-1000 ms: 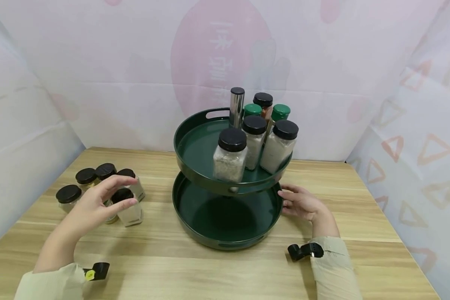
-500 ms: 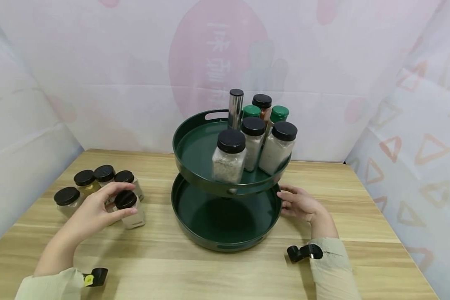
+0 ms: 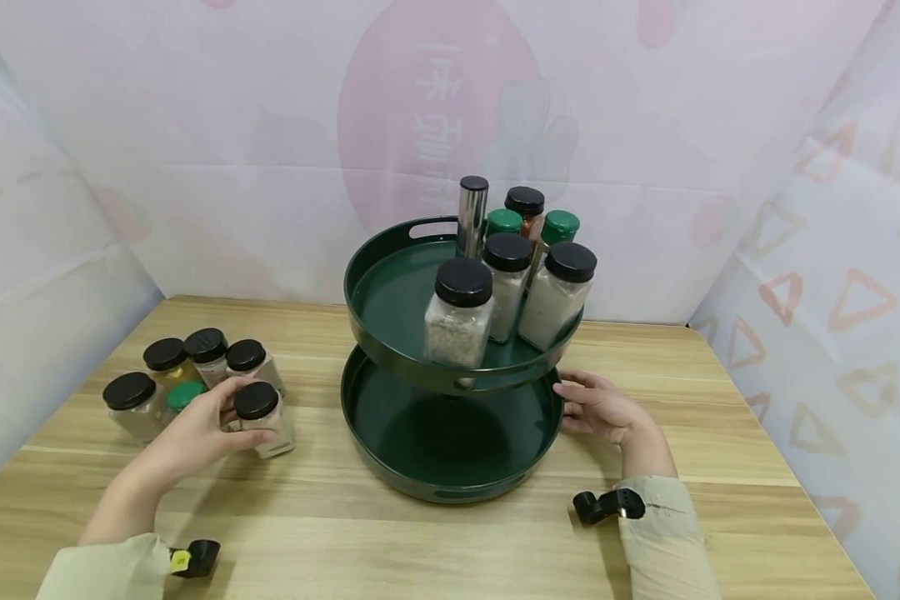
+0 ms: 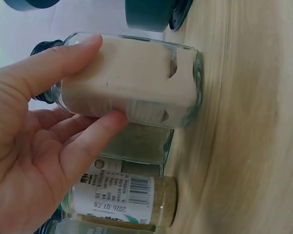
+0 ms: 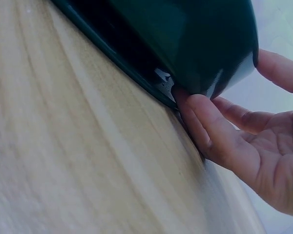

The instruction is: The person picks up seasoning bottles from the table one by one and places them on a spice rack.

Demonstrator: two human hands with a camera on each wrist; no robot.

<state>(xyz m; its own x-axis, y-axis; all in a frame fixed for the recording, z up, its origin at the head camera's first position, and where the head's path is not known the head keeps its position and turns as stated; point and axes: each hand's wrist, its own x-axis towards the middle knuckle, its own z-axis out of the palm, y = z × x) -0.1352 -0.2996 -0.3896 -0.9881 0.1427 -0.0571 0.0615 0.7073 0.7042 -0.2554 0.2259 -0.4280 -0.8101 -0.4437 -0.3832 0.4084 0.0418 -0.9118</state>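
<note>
My left hand pinches a square glass spice jar with a black lid between thumb and fingers. In the left wrist view, pale powder fills this jar, and the fingertips lie along its sides. Close behind it stand other jars, among them a labelled one. My right hand grips the right side of the lower tier of a dark green two-tier tray. The right wrist view shows its thumb at the rim of the tier and the other fingers low by the base.
The upper tier holds several jars with black or green lids and a tall metallic cylinder. At the left of the wooden table, several jars cluster, including a green-lidded one. White printed fabric surrounds the table.
My left hand has come down around the front jar and closed on it, shifting it slightly right of the cluster, which uncovers the green lid. My right hand has stayed at the tray.
</note>
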